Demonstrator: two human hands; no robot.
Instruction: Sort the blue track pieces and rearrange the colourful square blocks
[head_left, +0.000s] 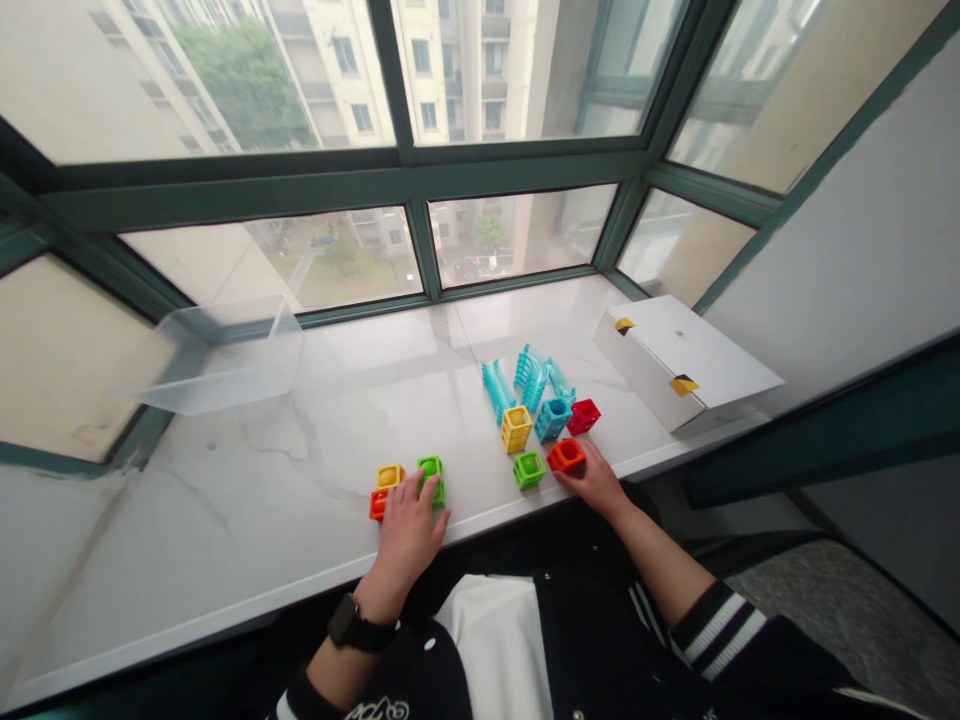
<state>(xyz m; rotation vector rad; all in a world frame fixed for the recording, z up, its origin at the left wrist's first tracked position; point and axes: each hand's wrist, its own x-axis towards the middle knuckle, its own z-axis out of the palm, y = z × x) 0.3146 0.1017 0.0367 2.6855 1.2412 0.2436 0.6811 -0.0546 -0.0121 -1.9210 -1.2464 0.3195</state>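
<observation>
White marble bench [225, 510] carries everything; both hands rest on it, well apart. White cardboard box [686, 365] with yellow-black tape sits well beyond the right hand. Clear plastic bin [221, 355] sits well beyond the left hand, at the bench's back edge. Teal ribbed toy tubes [525, 380] lie ahead of the right hand. Left hand [409, 540]: fingers [429, 490] over a green cage block [433, 478], grip unclear. Small yellow block [390, 476] and orange block [379, 504] sit just left of them. Right hand [596, 478]: fingertips [574, 460] touching a red-orange block [566, 455], grip unclear. Lime-green block [529, 469] sits just left of it. Yellow cage block [517, 428], teal block [553, 418] and red block [583, 416] sit just beyond.
</observation>
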